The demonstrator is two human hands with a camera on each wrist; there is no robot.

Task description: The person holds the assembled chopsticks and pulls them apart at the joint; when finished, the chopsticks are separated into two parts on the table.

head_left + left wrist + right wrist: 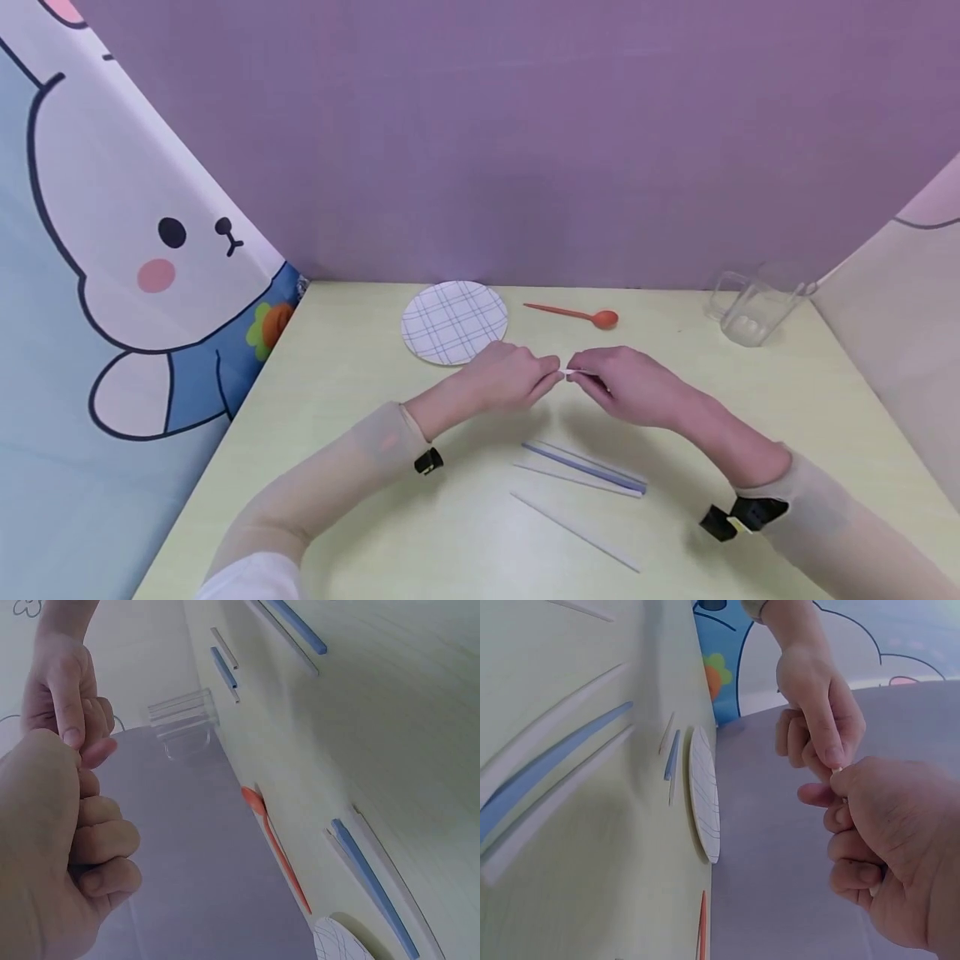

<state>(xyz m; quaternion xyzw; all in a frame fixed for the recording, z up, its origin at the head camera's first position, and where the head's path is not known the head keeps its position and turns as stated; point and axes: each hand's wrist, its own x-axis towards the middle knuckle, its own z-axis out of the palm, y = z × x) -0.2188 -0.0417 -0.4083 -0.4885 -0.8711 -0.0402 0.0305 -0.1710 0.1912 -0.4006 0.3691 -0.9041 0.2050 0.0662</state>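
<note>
Both hands meet above the table. My left hand [510, 375] pinches one end of a thin white strip [572, 372] between thumb and forefinger, its other fingers curled in. My right hand [633, 387] pinches the same strip just to the right, the fingertips of both hands close together. Only a short piece of the strip shows between them; the fingers hide most of it. In the right wrist view a small pale tip [875, 889] shows under the right hand's curled fingers. Below the hands lie a slim blue stick [585, 468] and several slim white sticks [573, 531].
Behind the left hand lies a round white plate [453, 321] with a blue grid pattern. An orange spoon [570, 313] lies to its right. At the back right stands a clear mug [753, 312] with a handle. A purple backdrop [525, 167] rises along the table's back edge.
</note>
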